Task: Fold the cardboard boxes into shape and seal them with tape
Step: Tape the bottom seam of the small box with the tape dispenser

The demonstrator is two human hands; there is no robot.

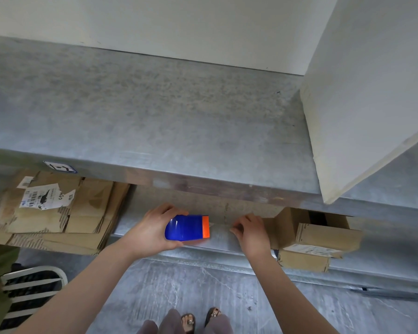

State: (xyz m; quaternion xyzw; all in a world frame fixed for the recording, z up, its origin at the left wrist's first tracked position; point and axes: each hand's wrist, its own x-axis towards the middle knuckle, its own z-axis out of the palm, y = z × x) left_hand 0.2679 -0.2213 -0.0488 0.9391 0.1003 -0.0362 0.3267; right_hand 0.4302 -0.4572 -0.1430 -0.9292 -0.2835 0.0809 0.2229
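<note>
1. Well to the left of the left hand lies a stack of flattened cardboard boxes [82, 218], with a torn shipping label [46, 196] on the top one.
2. The left hand [150, 229] grips a blue tape dispenser [185, 227], fingers and thumb curled round its body. The orange end points toward the right hand.
3. Between the hands a short strip of clear tape [220, 229] stretches from the dispenser's orange end to the right fingertips.
4. Just beyond both hands sits the brown cardboard box [203, 201], tucked under the edge of the metal table top [155, 112]. Whether the tape touches it I cannot tell.
5. The right hand [250, 233] is curled narrow and pinches the free end of the tape between thumb and forefinger.
6. Just right of the right hand lie more folded brown boxes [323, 237], one touching the wrist's far side.
7. Above and right of the right hand, a white board [362, 92] leans on the table top.
</note>
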